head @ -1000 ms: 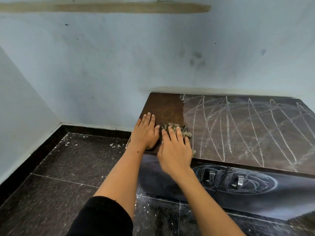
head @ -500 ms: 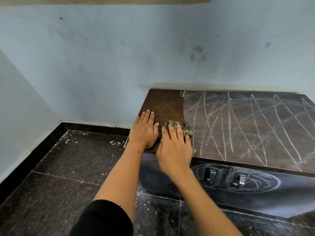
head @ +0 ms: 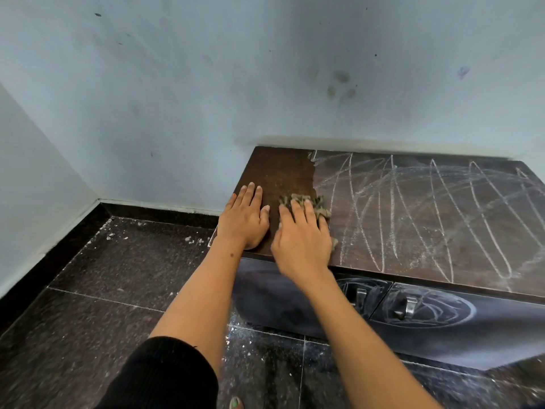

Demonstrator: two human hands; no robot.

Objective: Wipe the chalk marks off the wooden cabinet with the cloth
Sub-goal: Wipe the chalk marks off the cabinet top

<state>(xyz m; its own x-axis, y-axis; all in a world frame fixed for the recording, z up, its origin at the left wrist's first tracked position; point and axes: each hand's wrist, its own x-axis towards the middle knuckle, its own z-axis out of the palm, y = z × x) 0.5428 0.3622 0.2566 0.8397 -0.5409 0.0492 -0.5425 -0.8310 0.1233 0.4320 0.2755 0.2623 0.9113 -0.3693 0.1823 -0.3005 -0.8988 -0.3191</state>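
Your left hand (head: 244, 219) lies flat, fingers straight and together, on the clean left end of the wooden cabinet (head: 277, 172), its heel at the front edge and its outer side just inside the cabinet's left end. Your right hand (head: 303, 240) presses the cloth (head: 317, 206) down with straight, spread fingers; the crumpled cloth shows beyond your fingertips and a scrap of it pokes out by your little finger. The cloth sits right at the border between wiped wood and the chalk marks (head: 427, 214), which cover the whole top to the right of it in long loops and strokes, running from the back edge against the wall (head: 265, 84) to the front edge. The two hands are just beside each other, thumbs nearly touching. To your right the top is open all the way to the frame's edge. Below the front edge, the dark drawer fronts carry chalk ovals around two metal handles (head: 408, 305). The dark floor (head: 88, 290) to the left is strewn with white crumbs.
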